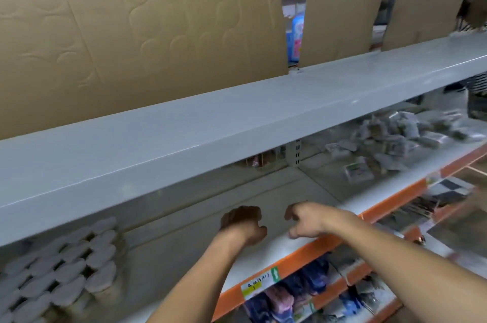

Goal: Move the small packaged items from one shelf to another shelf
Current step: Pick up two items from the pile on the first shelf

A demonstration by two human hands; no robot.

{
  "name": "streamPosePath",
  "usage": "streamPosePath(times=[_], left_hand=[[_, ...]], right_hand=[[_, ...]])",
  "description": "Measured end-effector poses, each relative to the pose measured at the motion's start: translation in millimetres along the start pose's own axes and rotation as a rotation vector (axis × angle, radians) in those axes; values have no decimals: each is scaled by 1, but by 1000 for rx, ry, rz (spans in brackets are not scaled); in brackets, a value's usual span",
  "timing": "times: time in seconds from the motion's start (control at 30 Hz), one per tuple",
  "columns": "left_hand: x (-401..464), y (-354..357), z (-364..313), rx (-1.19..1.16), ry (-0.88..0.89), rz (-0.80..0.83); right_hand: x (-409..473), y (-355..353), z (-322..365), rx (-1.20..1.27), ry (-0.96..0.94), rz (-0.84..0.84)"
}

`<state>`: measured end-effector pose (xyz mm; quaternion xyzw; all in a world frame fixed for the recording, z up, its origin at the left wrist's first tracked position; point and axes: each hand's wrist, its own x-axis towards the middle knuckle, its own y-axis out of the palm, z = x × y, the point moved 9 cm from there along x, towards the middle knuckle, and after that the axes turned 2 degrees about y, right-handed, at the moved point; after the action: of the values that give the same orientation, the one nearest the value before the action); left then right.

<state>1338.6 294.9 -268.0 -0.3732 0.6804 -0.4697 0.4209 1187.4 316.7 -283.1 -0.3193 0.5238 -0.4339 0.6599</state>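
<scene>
Both my hands reach into the middle shelf (266,249), over a bare stretch of its white board. My left hand (243,222) has its fingers curled under and I see nothing in it. My right hand (303,220) hovers beside it with fingers loosely bent, also holding nothing. A heap of small clear packets (400,138) lies on the same shelf further right, well away from both hands. Rows of small round-topped packaged items (66,270) stand on this shelf at the left.
The grey upper shelf (237,117) overhangs my hands, with cardboard sheets (131,32) standing behind it. An orange price rail (316,246) edges the middle shelf. Lower shelves hold dark and pink packets (297,293). Another person's hand (477,201) and striped sleeve appear at the right edge.
</scene>
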Motion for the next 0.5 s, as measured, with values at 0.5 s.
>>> streamPosePath(times=[0.5], left_hand=[[65,26,-194,48,253,65]], right_hand=[[-71,-25,-189,191,234,-125]])
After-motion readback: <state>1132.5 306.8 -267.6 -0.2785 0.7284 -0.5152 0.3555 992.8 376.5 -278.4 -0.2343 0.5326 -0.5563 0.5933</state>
